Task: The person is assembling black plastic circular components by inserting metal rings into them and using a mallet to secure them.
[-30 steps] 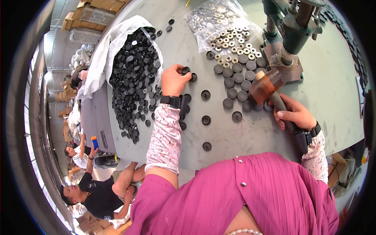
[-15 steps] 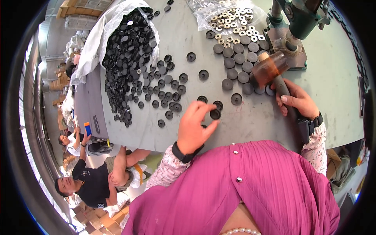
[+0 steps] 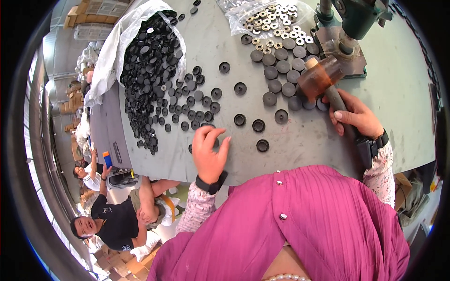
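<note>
My right hand [image 3: 357,116] grips an amber-headed mallet [image 3: 322,77] on the table [image 3: 398,84]; my left hand [image 3: 209,151] rests open-fingered over black caps [image 3: 206,100]. More spill from a white bag [image 3: 110,56].

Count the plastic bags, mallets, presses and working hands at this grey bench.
plastic bags: 2, a white bag and a clear bag
mallet: 1
green press: 1
hands: 2, left hand and right hand
Total: 6

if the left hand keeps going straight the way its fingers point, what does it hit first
Most likely the loose black caps just past the left hand, which points up the grey table toward the spilled pile. Depth is unclear.
</note>
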`<state>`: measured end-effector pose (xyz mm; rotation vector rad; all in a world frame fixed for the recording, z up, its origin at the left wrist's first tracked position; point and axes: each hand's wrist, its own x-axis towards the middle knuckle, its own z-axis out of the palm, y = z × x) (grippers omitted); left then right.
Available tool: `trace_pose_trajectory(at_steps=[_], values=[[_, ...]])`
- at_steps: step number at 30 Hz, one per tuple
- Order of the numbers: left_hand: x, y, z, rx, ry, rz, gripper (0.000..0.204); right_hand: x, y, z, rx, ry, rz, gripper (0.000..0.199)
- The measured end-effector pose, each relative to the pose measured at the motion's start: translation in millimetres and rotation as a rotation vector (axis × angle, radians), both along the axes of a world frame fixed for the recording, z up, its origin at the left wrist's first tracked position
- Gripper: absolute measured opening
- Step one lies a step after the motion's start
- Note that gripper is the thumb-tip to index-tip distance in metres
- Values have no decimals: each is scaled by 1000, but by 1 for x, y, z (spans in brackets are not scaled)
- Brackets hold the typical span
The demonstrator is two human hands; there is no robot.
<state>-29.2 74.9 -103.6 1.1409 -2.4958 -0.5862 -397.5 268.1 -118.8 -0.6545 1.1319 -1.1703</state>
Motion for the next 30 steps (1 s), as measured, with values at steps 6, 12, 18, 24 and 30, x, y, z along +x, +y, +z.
trace_pose_trajectory(at_steps=[6, 12, 18, 24, 30], values=[[-107, 31, -9, -73, 106, -371, 29, -2, 1, -2, -55, -8, 6, 54], [-113, 29, -7, 3, -38, -445, 29, 0, 4, -3, -74, -124, -57, 52], [-71, -24, 5, -29, 12, -51, 24, -2, 5, 2, 15, -145, -52, 50], [-100, -69, 1, 7, 37, -221, 32, -3, 2, 6, 4, -115, -53, 52], [-96, -155, -3, -193, -127, -245, 31, -11, 2, 1, 17, -138, -46, 51]])
